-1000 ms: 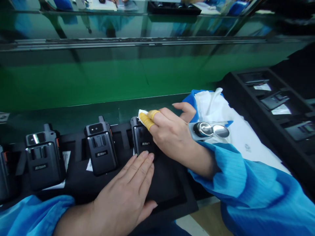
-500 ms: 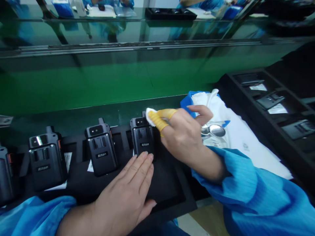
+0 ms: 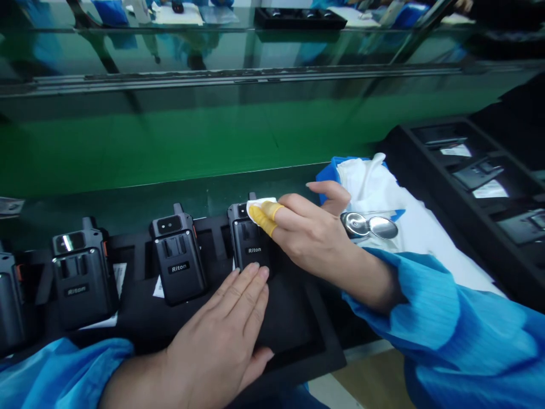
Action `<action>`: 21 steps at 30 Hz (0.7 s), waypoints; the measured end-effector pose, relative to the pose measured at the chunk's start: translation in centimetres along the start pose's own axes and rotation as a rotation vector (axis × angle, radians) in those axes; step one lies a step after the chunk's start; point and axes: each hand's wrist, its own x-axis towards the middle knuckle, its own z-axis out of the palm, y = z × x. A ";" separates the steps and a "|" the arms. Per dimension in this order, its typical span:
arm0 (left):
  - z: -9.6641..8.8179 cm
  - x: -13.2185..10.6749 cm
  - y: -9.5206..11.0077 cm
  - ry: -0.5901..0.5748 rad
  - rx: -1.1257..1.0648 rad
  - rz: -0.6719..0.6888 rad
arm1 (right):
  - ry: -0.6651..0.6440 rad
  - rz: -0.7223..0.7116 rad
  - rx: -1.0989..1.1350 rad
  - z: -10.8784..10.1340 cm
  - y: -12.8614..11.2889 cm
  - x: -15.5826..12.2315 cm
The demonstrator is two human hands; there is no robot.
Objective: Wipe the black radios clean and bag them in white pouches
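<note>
My right hand (image 3: 309, 236) pinches a white cloth (image 3: 260, 205) with yellow finger cots on two fingers, and the cloth presses on the top of a black Riton handheld device (image 3: 250, 244). My left hand (image 3: 217, 324) lies flat with its fingertips touching that device's lower edge, holding nothing. Two more Riton devices (image 3: 179, 262) (image 3: 83, 281) stand to the left in a black foam tray (image 3: 293, 324), and another (image 3: 8, 301) is cut off at the frame's edge.
A round polished metal part in clear film (image 3: 368, 226) lies on a white sheet (image 3: 430, 255), beside a blue-edged white bag (image 3: 357, 184). A black compartment tray (image 3: 472, 170) holds dark items and papers at right. Green glass (image 3: 149, 136) stands behind.
My right hand has moved the cloth from the device's top right corner to its top and lowered it. My left hand stays in place.
</note>
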 end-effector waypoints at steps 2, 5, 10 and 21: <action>0.0 0.0 0.0 0.000 -0.008 -0.001 | 0.063 -0.103 -0.072 -0.1 0.5 -0.4; 0.1 -0.1 0.0 0.000 -0.010 -0.004 | 0.159 -0.183 -0.246 -0.5 1.2 -0.5; 0.2 -0.1 0.1 0.016 0.013 0.010 | 0.213 -0.060 -0.287 -1.3 0.1 0.9; 0.1 0.0 0.2 -0.007 0.009 -0.001 | 0.170 -0.100 -0.180 0.6 -1.0 1.4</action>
